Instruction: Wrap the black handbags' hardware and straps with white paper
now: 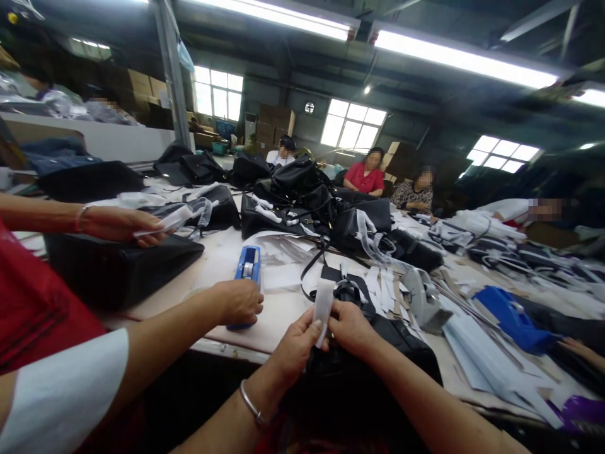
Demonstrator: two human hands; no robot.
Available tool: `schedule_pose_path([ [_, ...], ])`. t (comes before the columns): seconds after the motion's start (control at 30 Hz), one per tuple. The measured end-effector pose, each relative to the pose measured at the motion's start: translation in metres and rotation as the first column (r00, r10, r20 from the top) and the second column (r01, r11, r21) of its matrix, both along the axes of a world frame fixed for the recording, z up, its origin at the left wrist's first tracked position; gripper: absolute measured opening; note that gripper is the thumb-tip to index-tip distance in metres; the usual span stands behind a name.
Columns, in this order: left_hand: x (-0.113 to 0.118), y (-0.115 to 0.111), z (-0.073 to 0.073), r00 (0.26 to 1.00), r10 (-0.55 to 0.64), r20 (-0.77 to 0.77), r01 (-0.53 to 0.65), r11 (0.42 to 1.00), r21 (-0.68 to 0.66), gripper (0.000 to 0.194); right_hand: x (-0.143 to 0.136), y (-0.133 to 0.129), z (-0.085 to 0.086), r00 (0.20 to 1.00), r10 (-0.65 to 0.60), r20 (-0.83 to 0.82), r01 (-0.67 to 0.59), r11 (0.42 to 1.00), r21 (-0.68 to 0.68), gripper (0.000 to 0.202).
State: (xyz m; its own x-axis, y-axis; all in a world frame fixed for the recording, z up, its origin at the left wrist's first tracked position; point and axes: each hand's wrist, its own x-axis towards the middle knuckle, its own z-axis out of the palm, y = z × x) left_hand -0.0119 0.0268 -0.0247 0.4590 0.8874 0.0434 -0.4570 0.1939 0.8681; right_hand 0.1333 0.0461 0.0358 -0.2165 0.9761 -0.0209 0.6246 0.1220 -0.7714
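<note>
Both my hands meet at a whitish wrapped strip (323,309), which stands nearly upright between them above a black bag (401,347). My left hand (300,340), with a silver bangle on its wrist, pinches the strip's lower left side. On the strip's right side, the fingers of my right hand (350,328) are closed against it. Behind the strip lie a black strap and a small black piece with white wrapping. The bag rests at the table's front edge, partly hidden by my hands and forearms.
At left, a co-worker's hand (241,301) is at a blue tape dispenser (249,265); the other holds a white strip (176,218). Black bags (295,183) are piled mid-table. Right are a grey dispenser (420,293), paper strips and a blue dispenser (515,318). People sit beyond.
</note>
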Motion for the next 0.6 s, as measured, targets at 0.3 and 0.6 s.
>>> schedule_pose_path([
  [0.3, 0.008, -0.005, 0.006, 0.965, 0.153, -0.214, -0.129, 0.984, 0.123, 0.039, -0.003, -0.016, 0.003, 0.97, -0.122, -0.212, 0.095, 0.986, -0.136, 0.01],
  [0.6, -0.003, 0.005, -0.012, 0.864, 0.281, -0.418, -0.315, 0.949, -0.013, 0.049, 0.06, -0.054, 0.03, 0.964, -0.261, 0.044, 0.209, 0.853, 0.479, 0.032],
])
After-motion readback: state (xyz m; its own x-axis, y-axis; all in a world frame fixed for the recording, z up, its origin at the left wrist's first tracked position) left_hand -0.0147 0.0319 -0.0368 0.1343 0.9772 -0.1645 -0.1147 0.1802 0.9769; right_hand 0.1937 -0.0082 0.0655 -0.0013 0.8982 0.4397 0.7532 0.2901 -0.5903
